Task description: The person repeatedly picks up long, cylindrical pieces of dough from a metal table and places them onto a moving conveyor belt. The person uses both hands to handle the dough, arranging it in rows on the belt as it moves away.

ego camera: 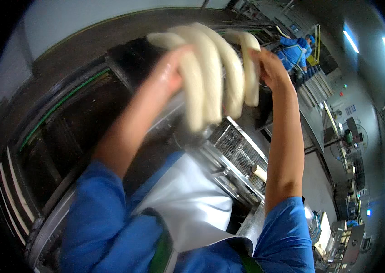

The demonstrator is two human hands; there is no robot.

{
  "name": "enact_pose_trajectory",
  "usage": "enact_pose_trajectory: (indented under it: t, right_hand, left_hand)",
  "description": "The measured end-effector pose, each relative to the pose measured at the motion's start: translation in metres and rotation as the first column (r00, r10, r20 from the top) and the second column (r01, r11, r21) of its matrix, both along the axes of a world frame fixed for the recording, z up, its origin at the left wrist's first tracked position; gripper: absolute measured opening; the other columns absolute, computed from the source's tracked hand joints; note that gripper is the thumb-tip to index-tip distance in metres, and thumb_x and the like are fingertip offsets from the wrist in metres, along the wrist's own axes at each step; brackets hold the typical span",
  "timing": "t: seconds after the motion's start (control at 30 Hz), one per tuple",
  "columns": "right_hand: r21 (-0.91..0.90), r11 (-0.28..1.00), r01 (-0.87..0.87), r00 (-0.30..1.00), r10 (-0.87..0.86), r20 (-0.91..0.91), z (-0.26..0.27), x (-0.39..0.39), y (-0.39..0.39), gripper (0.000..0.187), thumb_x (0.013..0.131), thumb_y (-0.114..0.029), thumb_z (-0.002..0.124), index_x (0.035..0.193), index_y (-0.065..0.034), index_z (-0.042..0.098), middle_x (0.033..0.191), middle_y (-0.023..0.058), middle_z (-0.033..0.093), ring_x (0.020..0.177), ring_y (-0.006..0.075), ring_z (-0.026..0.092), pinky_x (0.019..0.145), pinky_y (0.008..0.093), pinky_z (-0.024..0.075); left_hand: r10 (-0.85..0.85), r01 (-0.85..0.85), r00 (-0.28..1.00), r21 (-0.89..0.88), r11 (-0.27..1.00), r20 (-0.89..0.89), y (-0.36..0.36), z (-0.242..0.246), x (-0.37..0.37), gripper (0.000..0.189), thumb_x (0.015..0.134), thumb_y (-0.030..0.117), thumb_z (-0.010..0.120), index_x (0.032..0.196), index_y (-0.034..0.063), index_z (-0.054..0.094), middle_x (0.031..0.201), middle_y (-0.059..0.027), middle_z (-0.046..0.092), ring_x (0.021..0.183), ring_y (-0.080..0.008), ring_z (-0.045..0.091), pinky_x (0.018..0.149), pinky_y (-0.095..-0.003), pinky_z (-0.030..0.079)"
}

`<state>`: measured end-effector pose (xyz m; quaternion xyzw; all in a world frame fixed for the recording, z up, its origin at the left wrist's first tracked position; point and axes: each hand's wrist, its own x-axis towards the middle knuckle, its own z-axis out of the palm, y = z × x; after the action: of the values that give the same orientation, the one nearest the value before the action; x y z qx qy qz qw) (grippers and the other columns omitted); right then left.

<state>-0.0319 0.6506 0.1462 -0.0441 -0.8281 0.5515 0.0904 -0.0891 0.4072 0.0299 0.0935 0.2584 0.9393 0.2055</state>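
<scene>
A looped bunch of thick off-white doughy ropes (pixel 213 65) is held up in front of me, blurred by motion. My left hand (pixel 175 68) grips the bunch at its left side, its fingers mostly hidden by the ropes. On the other side, my right hand (pixel 269 65) is closed around the rightmost loop (pixel 251 71). Rounded bends hang down between both hands, above a metal mesh tray (pixel 236 143). A short pale piece (pixel 259 172) lies in that tray, near my right forearm. What the ropes are made of cannot be settled.
A white apron (pixel 192 198) covers my front. To the left runs a dark trough with a green edge strip (pixel 66 107); long pale strips (pixel 15 198) lie at far left. Two people in blue (pixel 294 51) work at the upper right, beside a metal table (pixel 311 119).
</scene>
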Motion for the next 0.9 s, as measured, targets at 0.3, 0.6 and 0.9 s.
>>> enact_pose_trajectory:
  t: [0.3,0.6,0.9]
  right_hand:
    - [0.37,0.913,-0.174,0.984,0.146,0.105,-0.242,0.016,0.088,0.033,0.088,-0.019,0.062,0.117,-0.0037,0.067,0.095,0.0057,0.071,0.084,0.0163,0.065,0.075,0.0297,0.0516]
    - [0.814,0.578,0.064,0.941,-0.306,0.144,-0.339,0.203,0.156,0.067,0.069,-0.004,0.069,0.134,-0.0095,0.052,0.123,0.0191,0.061,0.115,0.0382,0.057,0.098,0.045,0.0467]
    - [0.96,0.279,0.022,0.884,-0.453,0.111,-0.319,0.172,0.124,0.036,0.069,-0.023,0.073,0.104,-0.0157,0.064,0.105,0.0102,0.065,0.104,0.034,0.062,0.084,0.0442,0.0528]
  left_hand:
    - [0.332,-0.712,0.679,-0.697,0.083,-0.654,-0.164,-0.213,-0.105,0.046,0.077,-0.004,0.057,0.123,-0.0032,0.06,0.124,-0.0171,0.062,0.118,-0.0292,0.059,0.104,-0.0383,0.043]
    - [-0.183,-0.837,0.527,-0.545,0.059,-0.83,-0.141,-0.146,-0.033,0.02,0.089,0.006,0.058,0.106,0.0029,0.068,0.108,-0.0154,0.068,0.103,-0.0331,0.064,0.092,-0.0402,0.049]
    - [-0.491,-0.77,0.63,-0.405,-0.493,-0.602,-0.101,-0.157,-0.099,0.04,0.098,0.035,0.048,0.103,0.0003,0.068,0.113,-0.0187,0.064,0.107,-0.0354,0.059,0.092,-0.046,0.048]
